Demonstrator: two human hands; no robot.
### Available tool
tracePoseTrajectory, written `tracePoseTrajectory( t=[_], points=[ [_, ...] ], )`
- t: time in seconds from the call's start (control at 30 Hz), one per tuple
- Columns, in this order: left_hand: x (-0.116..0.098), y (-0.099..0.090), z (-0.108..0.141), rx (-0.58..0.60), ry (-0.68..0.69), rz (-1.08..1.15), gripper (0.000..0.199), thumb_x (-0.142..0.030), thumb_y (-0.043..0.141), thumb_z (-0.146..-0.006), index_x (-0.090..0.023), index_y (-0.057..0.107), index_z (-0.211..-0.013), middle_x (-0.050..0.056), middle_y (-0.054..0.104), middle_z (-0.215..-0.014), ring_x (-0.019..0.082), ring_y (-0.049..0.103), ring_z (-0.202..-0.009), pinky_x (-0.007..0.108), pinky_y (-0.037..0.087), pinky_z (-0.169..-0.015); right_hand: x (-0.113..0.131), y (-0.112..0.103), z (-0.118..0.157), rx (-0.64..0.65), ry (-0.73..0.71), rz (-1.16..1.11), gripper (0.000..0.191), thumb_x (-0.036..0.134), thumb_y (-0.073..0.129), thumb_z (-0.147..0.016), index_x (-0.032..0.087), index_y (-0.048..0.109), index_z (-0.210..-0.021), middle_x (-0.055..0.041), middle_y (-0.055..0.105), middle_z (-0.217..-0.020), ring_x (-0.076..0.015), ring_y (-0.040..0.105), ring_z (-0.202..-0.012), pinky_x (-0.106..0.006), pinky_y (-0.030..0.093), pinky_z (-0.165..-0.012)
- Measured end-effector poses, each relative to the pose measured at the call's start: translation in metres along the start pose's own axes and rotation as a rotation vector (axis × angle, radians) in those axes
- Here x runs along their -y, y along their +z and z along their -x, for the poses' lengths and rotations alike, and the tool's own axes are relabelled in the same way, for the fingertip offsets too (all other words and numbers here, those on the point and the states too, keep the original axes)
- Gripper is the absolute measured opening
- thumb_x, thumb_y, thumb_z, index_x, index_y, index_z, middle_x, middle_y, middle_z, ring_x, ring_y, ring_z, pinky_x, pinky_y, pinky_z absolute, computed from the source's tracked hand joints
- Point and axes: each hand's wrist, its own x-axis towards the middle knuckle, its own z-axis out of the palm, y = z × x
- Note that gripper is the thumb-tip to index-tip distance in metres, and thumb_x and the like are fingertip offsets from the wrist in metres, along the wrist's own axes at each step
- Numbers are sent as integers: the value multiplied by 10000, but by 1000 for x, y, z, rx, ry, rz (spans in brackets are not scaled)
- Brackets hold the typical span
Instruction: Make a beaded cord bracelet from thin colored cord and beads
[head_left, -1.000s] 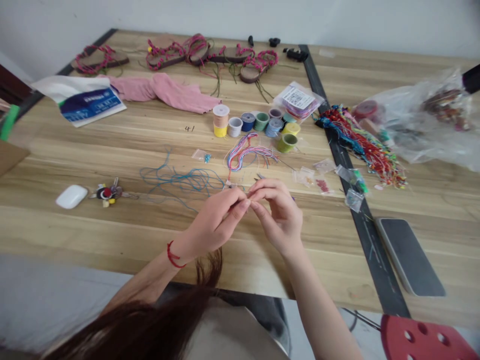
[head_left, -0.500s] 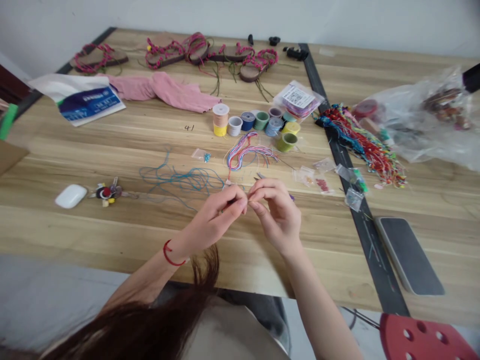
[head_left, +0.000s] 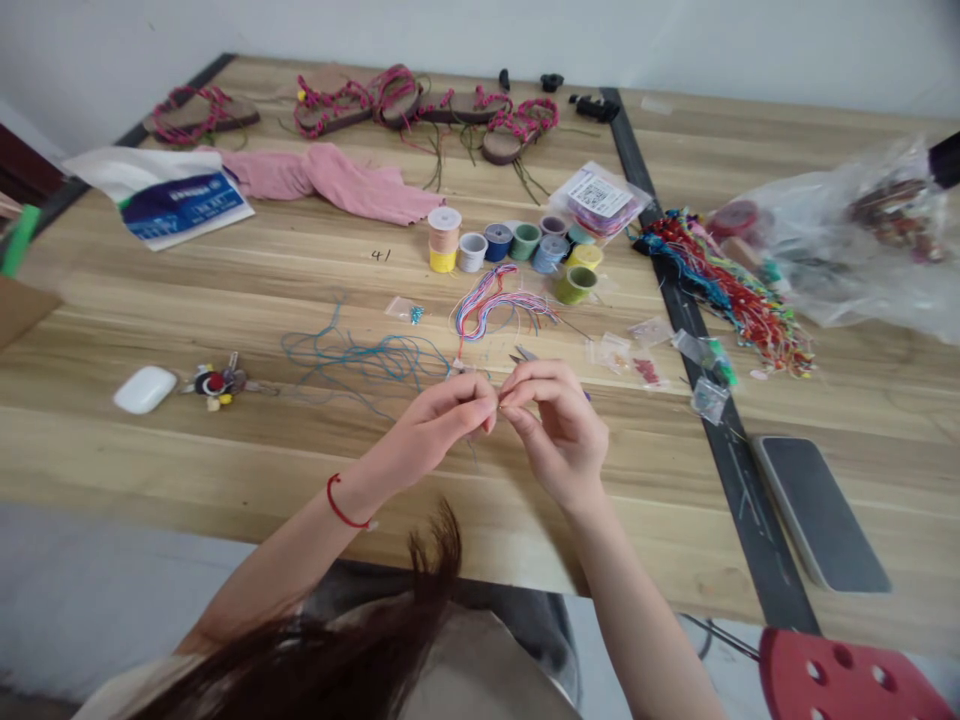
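Observation:
Over the table's front middle, my left hand and my right hand meet at the fingertips. The left thumb and forefinger are pinched on thin thread, whose loose end dangles just below them. My right thumb and forefinger pinch something tiny right at the left fingertips, too small to name. Loose blue thread spreads over the table up to my left hand. Behind the hands lies a bundle of red, white and blue strands. The scissors show partly behind my right hand.
Thread spools stand behind the strands. Small bead bags, a tangle of colourful cords and a phone lie to the right. At left are a white case and keys. Corded sandals line the back.
My fingers have shifted slightly and stay together at the tips. A thin thread end now shows below the left fingers. The view has moved a little.

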Motion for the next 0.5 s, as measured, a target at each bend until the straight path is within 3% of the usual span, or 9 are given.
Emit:
tracePoseTrajectory(
  t=[0.23, 0.5],
  points=[
    [-11, 0, -1, -30, 91, -143, 255, -231, 433, -911, -175, 453, -663, -22, 450, -676, 107, 414, -663, 247, 354, -660, -1, 1, 0, -28, 1, 18, 146, 114, 641, -842, 242, 656, -911, -35, 623, -908, -189, 601, -901, -381, 503, -815],
    [-7, 0, 3, -65, 231, -363, 221, -240, 434, -940, -175, 480, -734, -26, 480, -678, 97, 426, -635, 240, 347, -615, 0, -1, 0, 3, 70, -16, 110, 139, 649, -839, 233, 655, -896, -46, 620, -930, -193, 603, -913, -396, 508, -839]
  ],
)
